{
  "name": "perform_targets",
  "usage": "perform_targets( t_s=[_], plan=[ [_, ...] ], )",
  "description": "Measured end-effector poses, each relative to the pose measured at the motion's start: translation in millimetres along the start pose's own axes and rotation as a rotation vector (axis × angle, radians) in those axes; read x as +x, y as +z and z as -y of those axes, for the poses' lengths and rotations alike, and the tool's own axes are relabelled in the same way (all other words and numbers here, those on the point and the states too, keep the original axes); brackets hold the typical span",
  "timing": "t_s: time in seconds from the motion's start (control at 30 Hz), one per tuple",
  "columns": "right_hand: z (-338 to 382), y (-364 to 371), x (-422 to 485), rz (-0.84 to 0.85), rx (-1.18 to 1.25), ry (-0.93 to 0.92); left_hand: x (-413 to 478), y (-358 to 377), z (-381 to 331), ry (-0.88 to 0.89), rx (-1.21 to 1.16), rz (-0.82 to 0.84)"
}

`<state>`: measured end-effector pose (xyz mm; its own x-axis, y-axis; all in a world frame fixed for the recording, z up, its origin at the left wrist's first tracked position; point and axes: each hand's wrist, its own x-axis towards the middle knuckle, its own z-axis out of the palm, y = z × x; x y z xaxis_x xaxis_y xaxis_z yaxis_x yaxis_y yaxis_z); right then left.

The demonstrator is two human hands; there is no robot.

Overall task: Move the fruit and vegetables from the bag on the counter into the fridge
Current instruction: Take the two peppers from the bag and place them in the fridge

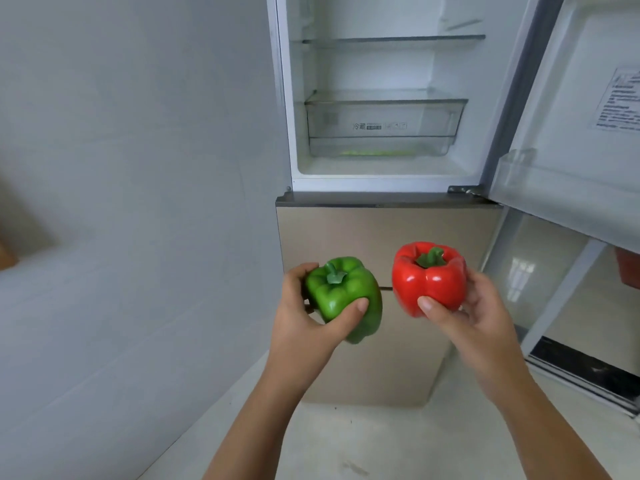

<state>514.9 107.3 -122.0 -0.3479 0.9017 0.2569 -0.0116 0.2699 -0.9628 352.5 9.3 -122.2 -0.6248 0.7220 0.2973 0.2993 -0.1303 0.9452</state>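
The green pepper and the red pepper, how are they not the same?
Colour: the green bell pepper is green, the red bell pepper red. The left hand holds the green one, the right hand the red one. The green one tilts sideways; the red one sits nearly upright. Both are shiny with green stems.

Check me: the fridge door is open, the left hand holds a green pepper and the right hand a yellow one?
Not quite. The head view shows the right hand holding a red pepper, not yellow. The fridge door is open and the left hand holds a green pepper.
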Motion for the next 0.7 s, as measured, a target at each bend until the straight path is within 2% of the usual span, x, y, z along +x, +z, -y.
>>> perform_targets(
  t_s=[0.23, 0.47, 0.7],
  plan=[
    [3.5, -22.9, 120.3, 0.067, 0.038, -0.145, 98.9, 57.1, -11.4, 0.116, -0.018, 0.002],
    [-18.5, -25.2, 208.8, 0.067, 0.049, -0.116, 184.3, 91.8, 6.9, 0.045, -0.148, -0.079],
    [-29.2, -8.9, 297.9, -0.022, 0.135, -0.152, 284.0, 123.4, 24.7, 0.087, -0.197, -0.005]
  ],
)
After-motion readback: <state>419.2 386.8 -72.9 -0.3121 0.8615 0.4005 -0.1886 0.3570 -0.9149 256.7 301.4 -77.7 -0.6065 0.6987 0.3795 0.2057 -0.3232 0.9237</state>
